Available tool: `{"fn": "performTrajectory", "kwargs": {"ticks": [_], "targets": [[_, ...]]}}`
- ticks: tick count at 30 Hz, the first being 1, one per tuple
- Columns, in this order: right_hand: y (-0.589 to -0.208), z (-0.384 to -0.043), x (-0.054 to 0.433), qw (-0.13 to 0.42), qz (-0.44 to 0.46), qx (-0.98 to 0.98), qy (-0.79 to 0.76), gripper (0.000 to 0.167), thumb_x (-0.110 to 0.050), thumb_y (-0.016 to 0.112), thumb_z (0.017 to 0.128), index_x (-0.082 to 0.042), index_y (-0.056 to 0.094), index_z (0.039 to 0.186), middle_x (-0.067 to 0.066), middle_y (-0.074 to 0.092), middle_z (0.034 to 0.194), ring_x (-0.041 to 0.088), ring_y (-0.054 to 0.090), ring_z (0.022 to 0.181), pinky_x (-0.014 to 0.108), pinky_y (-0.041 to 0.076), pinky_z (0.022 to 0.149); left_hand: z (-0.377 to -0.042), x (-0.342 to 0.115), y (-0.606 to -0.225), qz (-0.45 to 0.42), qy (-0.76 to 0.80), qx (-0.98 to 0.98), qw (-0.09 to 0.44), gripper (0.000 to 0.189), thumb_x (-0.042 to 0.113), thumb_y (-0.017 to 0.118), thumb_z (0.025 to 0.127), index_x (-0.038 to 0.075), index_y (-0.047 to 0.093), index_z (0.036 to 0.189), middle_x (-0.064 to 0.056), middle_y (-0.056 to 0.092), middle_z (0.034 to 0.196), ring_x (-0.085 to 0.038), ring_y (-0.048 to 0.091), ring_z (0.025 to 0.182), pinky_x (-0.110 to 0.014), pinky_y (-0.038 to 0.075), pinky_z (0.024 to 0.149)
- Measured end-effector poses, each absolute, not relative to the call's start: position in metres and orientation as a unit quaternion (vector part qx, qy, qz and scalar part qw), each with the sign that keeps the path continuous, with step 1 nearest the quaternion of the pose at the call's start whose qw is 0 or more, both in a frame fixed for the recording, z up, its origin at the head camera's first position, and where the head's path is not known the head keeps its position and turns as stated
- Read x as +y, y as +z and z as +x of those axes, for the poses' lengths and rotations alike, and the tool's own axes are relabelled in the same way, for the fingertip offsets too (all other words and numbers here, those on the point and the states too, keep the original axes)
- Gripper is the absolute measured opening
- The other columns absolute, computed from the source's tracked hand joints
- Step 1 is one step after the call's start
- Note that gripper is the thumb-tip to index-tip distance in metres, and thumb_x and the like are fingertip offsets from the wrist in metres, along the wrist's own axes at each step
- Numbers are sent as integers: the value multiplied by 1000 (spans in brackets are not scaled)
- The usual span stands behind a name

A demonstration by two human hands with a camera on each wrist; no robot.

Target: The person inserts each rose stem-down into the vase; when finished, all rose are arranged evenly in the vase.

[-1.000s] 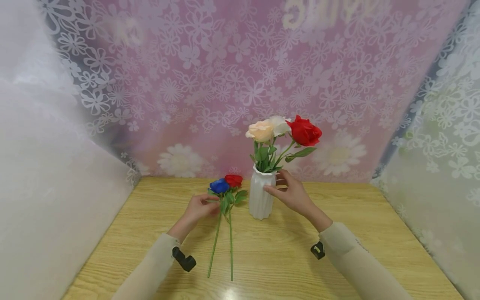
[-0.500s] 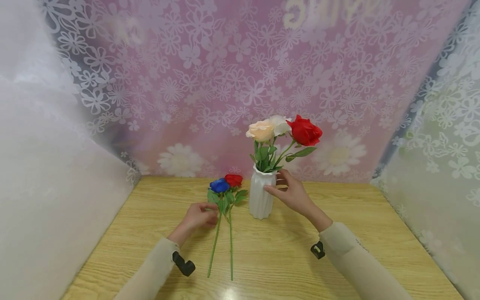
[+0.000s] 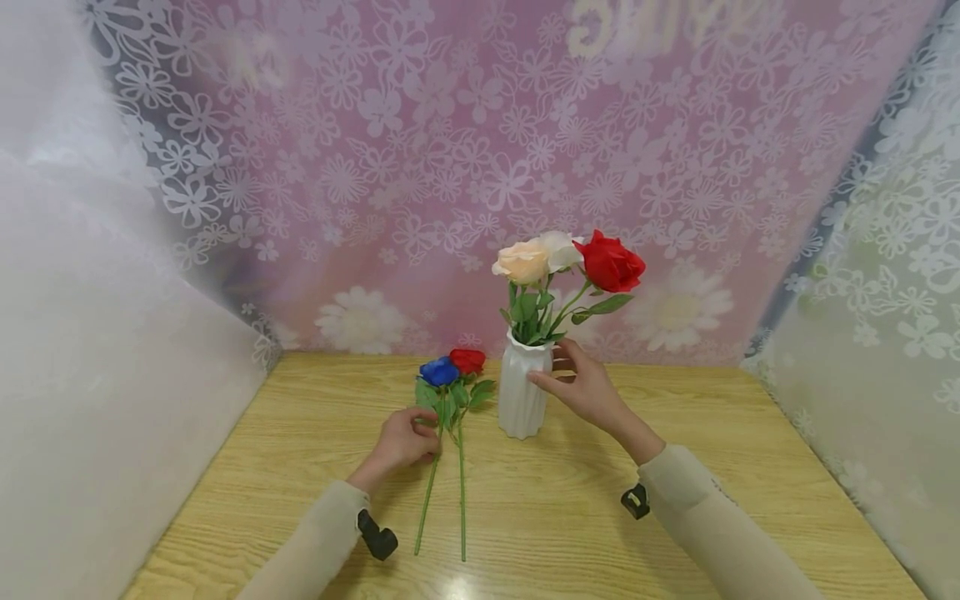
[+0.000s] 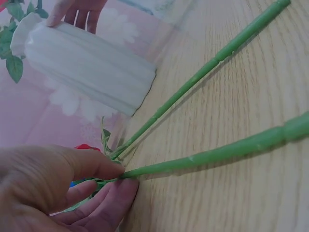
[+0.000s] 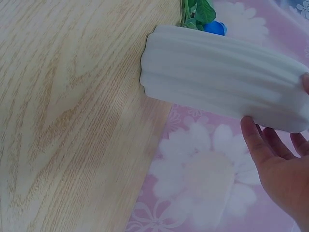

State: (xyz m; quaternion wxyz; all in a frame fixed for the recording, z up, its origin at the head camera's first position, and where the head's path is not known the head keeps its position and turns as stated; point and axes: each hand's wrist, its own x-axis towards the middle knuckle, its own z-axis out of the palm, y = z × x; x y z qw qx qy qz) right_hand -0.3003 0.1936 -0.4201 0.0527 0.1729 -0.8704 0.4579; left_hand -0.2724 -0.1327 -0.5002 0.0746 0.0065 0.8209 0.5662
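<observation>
On the table lie a blue rose [image 3: 438,372] and a red rose [image 3: 468,361], side by side with their green stems toward me. My left hand [image 3: 406,437] pinches the blue rose's stem just below its leaves; the left wrist view shows that stem [image 4: 207,157] between thumb and fingertips. To the right a white ribbed vase [image 3: 522,392] stands upright. It holds a peach rose [image 3: 522,262], a white rose [image 3: 559,250] and a large red rose [image 3: 611,262]. With thumb in front and fingers behind, my right hand [image 3: 588,385] holds the vase near its top.
The wooden table [image 3: 600,533] ends at a pink flower-printed backdrop [image 3: 420,167]. White sheeting [image 3: 97,350] walls the left side, and a flower-patterned sheet [image 3: 885,375] the right. Each wrist carries a black mount.
My left hand has drawn back a little from near the blue bloom and closed its fingertips on that rose's stem. The right hand and vase stay put.
</observation>
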Motion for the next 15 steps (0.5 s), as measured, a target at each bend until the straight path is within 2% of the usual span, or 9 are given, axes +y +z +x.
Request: {"fn": "performTrajectory", "kwargs": {"ticks": [7, 15], "targets": [[-421, -300, 193, 53, 171, -872, 456, 72, -41, 78, 96, -20, 44, 155, 16, 63, 141, 38, 68, 123, 49, 63, 95, -276, -133, -505, 3, 562, 824, 74, 43, -6, 74, 85, -2, 65, 126, -18, 74, 97, -22, 72, 68, -37, 65, 62], [-421, -301, 194, 57, 178, -870, 456, 74, -42, 78, 97, -17, 42, 157, 18, 62, 142, 40, 68, 123, 50, 63, 96, -279, -140, -500, -17, 608, 791, 66, 40, -7, 72, 86, -4, 60, 124, -23, 73, 106, -26, 73, 74, -37, 63, 63]]}}
